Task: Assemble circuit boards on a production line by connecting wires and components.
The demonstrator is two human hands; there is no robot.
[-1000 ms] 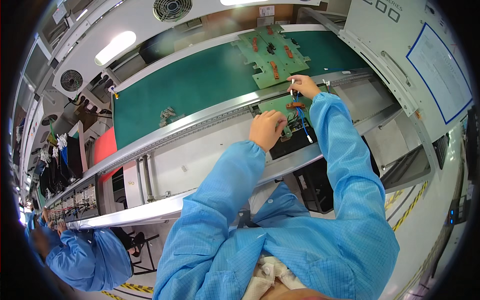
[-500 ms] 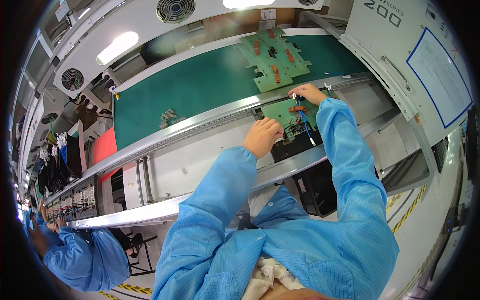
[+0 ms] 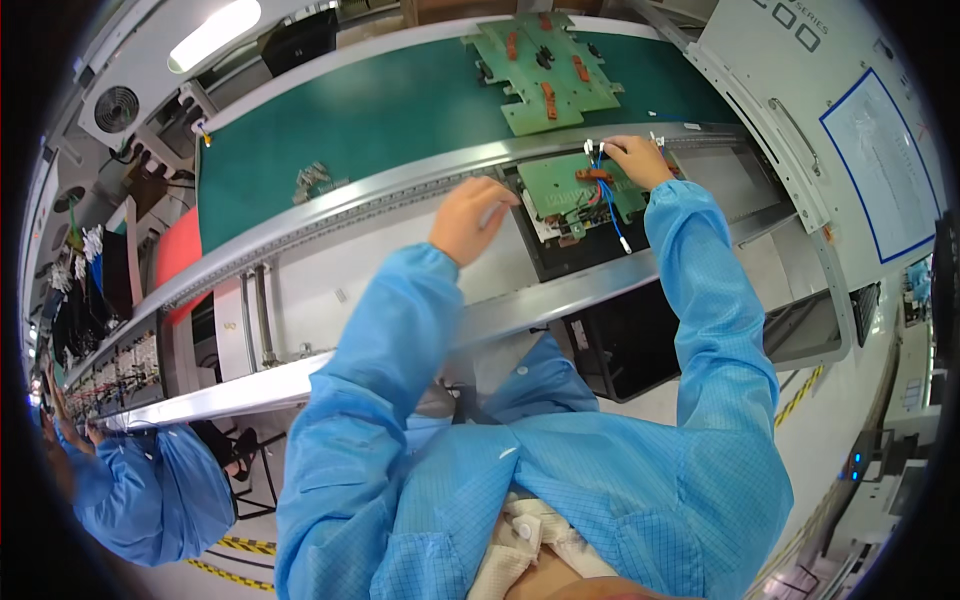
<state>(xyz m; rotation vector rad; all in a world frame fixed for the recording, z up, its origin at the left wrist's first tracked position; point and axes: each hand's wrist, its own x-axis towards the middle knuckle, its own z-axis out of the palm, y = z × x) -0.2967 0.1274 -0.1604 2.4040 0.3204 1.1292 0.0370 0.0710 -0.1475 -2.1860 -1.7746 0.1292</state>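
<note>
A green circuit-board plate [image 3: 545, 186] with an orange-brown clip [image 3: 594, 175] lies in a black carrier [image 3: 590, 245] on the rail line before me. Blue wires [image 3: 607, 205] run across it, with a white connector [image 3: 626, 244] at the lower end. Beyond the carrier's far edge, my right hand [image 3: 642, 162] pinches the wires' upper end, beside small white connectors [image 3: 589, 147]. My left hand [image 3: 468, 218] is just left of the carrier, fingers bent and thumb apart, with nothing visible in it. Small parts and red wires show at the board's lower side.
A larger green plate [image 3: 530, 80] with orange clips lies on the green mat [image 3: 350, 120] behind the metal rail [image 3: 390, 190]. Small metal parts [image 3: 315, 182] sit on the mat at left. A co-worker in blue [image 3: 160, 490] works at far left. A white machine panel [image 3: 790, 100] stands at right.
My left hand has moved left, off the board's near-left corner, uncovering that part of the board. My right hand stays at the upper wire ends. The whole view has shifted slightly.
</note>
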